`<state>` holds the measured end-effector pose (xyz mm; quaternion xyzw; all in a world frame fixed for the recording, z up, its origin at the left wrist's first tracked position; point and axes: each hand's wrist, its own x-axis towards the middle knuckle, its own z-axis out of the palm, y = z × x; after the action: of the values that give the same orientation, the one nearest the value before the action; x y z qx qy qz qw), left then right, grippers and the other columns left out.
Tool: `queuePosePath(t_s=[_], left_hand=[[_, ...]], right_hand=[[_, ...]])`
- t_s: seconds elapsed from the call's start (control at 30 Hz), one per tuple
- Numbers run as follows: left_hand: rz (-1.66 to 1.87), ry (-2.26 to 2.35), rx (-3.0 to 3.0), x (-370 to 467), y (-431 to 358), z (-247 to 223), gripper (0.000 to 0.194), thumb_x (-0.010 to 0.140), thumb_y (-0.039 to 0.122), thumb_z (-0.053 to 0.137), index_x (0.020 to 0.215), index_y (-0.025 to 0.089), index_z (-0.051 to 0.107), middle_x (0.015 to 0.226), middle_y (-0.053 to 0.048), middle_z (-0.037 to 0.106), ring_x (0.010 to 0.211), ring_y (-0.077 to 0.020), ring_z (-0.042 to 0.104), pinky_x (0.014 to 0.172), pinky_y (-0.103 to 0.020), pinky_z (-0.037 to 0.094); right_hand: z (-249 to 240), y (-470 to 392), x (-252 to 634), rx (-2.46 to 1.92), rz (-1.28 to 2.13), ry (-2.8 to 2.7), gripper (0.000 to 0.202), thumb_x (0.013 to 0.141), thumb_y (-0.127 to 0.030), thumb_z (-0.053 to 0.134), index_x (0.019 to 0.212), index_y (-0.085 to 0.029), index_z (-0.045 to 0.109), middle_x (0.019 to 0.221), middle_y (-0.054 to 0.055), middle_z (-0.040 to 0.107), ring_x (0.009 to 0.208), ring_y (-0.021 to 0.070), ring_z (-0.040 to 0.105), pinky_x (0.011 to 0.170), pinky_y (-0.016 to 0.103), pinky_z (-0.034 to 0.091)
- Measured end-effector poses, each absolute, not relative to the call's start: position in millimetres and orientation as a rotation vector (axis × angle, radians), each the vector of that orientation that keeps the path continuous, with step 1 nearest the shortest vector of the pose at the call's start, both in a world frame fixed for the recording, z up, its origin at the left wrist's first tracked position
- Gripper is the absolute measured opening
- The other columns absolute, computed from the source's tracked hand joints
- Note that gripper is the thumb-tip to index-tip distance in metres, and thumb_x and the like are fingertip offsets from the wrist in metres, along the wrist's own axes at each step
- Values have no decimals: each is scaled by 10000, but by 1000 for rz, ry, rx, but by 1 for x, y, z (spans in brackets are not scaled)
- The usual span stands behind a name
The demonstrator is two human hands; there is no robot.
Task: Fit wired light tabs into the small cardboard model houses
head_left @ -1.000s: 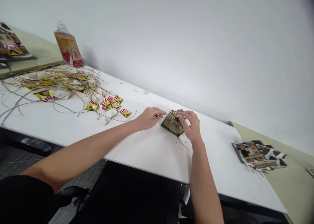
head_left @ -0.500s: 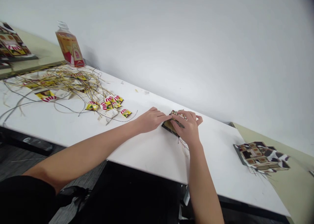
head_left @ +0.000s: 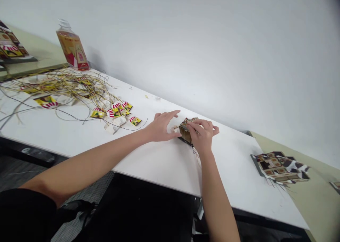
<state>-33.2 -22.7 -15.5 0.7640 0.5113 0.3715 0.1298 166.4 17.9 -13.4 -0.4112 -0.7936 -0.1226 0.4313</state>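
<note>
So, everything here gets placed by the white table. The left hand is held wide open over the middle of the table, with its thumb and fingers spread apart in a loose C, and nothing can be seen gripped in it. Its thumb tip is brought right up beside the model house, though whether the two are touching can't be told. The right hand is mostly closed: a thin yellowish wire is pinched between thumb and index finger, and the other fingers are bent over the model. The model house itself is set on the middle of the table, toward the back edge, kinda tilted, with its hollow tan inside turned to the near side and its jagged printed top half hidden by the right hand. It's dark-edged along the bottom, and a few loose strands are left poking out toward the front of the table. On the table's left part a big tangle of wires is piled up with red-and-white striped printed pieces, and a bottle is stood at the back left. Another printed house is parked at the table's right end.
</note>
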Motion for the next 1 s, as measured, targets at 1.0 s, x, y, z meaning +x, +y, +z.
queuePosePath(t_s=[1.0], left_hand=[[1326, 1226, 1932, -31, -18, -16, 441, 753, 362, 710, 1146, 226, 565, 1146, -38, 642, 1048, -194, 598, 961, -352, 456]], right_hand=[[1, 11, 167, -1396, 263, -1841, 172, 756, -424, 664, 857, -303, 733, 1065, 18, 665, 1065, 265, 550, 904, 443, 268]])
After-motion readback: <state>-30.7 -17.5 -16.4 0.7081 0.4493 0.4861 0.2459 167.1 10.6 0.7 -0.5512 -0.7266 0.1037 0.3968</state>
